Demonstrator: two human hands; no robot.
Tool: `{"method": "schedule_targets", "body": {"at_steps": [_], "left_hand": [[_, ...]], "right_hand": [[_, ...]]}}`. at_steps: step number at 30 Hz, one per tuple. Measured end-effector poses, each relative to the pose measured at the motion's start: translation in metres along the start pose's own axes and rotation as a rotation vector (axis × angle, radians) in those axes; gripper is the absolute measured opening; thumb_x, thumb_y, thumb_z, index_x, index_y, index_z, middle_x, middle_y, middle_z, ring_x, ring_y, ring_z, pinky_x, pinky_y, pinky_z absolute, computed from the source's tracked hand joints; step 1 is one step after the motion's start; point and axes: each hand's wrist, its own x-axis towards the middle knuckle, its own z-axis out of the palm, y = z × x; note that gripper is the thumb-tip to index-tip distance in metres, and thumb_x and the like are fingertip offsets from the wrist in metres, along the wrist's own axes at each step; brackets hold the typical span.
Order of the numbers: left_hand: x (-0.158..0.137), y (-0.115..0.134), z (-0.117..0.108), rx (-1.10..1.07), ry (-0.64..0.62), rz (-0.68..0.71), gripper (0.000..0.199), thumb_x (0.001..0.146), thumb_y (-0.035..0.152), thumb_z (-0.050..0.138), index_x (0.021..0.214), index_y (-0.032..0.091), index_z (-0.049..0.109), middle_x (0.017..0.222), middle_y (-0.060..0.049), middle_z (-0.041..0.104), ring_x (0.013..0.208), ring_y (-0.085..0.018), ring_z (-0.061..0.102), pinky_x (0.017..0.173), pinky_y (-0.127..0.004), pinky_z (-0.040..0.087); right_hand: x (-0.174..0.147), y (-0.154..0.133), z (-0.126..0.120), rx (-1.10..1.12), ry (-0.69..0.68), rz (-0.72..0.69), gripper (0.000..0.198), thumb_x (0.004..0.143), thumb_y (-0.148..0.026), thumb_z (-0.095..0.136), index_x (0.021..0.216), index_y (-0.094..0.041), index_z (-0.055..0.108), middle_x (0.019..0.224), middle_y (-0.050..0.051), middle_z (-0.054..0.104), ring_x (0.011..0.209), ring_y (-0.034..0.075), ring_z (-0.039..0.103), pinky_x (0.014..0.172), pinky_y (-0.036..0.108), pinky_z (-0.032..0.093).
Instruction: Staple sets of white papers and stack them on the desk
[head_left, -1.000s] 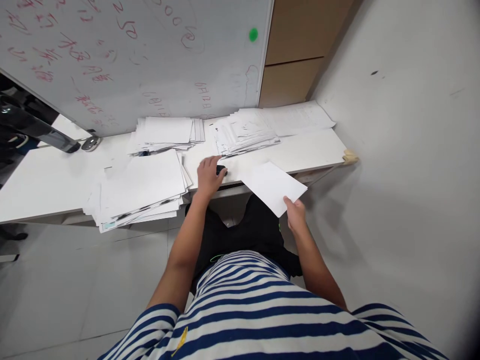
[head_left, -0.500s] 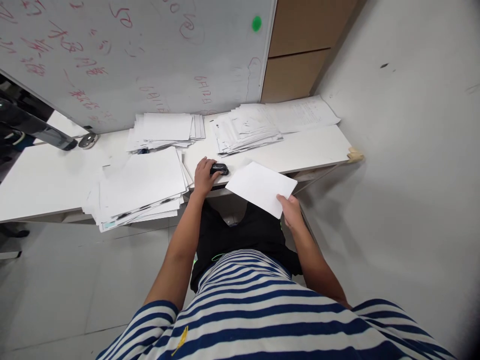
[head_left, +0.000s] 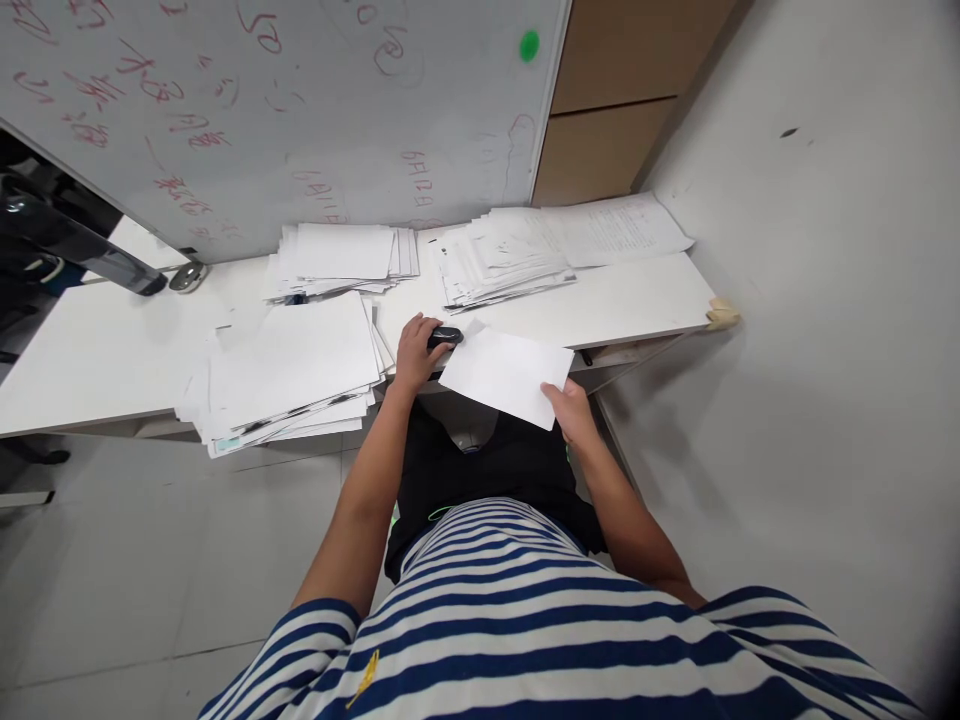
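Observation:
On the desk's front edge, my left hand is closed over a small black stapler, whose rounded end points right. White paper sheets are pinched at their right corner by my right hand, thumb on top. The sheets slant across the desk edge, partly over my lap. Their upper left corner lies close beside the stapler's end; whether it sits between the jaws I cannot tell.
A large paper stack overhangs the desk left of my hand. Further back are another stack, a spread pile and printed sheets. A whiteboard stands behind; a wall closes the right.
My right hand has brought the sheets left, so their upper left corner is nearer the stapler. My left hand stays on the stapler. The view has shifted slightly.

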Motion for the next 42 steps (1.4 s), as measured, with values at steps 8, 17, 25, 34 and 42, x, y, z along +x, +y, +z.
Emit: {"method": "schedule_targets", "body": {"at_steps": [8, 17, 25, 34, 42], "left_hand": [[-0.001, 0.0, 0.001, 0.003, -0.005, -0.007, 0.041, 0.088, 0.04, 0.064, 0.125, 0.023, 0.06, 0.131, -0.012, 0.061, 0.141, -0.031, 0.041, 0.119, -0.047, 0.033], [0.0, 0.001, 0.001, 0.0, -0.007, -0.014, 0.041, 0.088, 0.041, 0.064, 0.124, 0.023, 0.06, 0.131, -0.012, 0.06, 0.139, -0.03, 0.042, 0.119, -0.046, 0.033], [-0.001, 0.001, 0.001, 0.006, -0.018, -0.025, 0.043, 0.088, 0.042, 0.065, 0.126, 0.023, 0.06, 0.132, -0.012, 0.06, 0.14, -0.031, 0.042, 0.119, -0.047, 0.032], [-0.001, 0.0, 0.0, 0.005, -0.025, -0.017, 0.045, 0.087, 0.042, 0.066, 0.126, 0.021, 0.06, 0.134, -0.012, 0.059, 0.139, -0.03, 0.042, 0.119, -0.045, 0.032], [-0.001, 0.006, -0.001, -0.025, -0.032, -0.041, 0.044, 0.085, 0.04, 0.067, 0.125, 0.022, 0.062, 0.134, -0.012, 0.06, 0.14, -0.031, 0.041, 0.12, -0.045, 0.031]], "right_hand": [[-0.01, -0.005, -0.008, 0.165, 0.034, 0.046, 0.031, 0.064, -0.031, 0.074, 0.091, -0.017, 0.074, 0.088, 0.004, 0.079, 0.079, 0.021, 0.072, 0.073, 0.031, 0.057], [-0.01, -0.006, -0.003, 0.313, 0.006, 0.087, 0.034, 0.059, -0.031, 0.08, 0.089, -0.016, 0.073, 0.085, 0.004, 0.078, 0.079, 0.022, 0.073, 0.076, 0.034, 0.059], [-0.003, -0.008, 0.007, 0.253, -0.035, 0.087, 0.03, 0.064, -0.029, 0.078, 0.091, -0.016, 0.073, 0.084, 0.004, 0.078, 0.08, 0.023, 0.073, 0.078, 0.036, 0.059], [0.004, -0.022, 0.008, 0.263, -0.075, 0.047, 0.026, 0.065, -0.029, 0.079, 0.087, -0.017, 0.072, 0.087, 0.005, 0.078, 0.084, 0.024, 0.074, 0.084, 0.038, 0.059], [0.006, -0.021, 0.017, 0.247, -0.127, 0.051, 0.036, 0.066, -0.035, 0.083, 0.096, -0.017, 0.074, 0.097, 0.006, 0.079, 0.09, 0.024, 0.074, 0.088, 0.04, 0.059]]}}
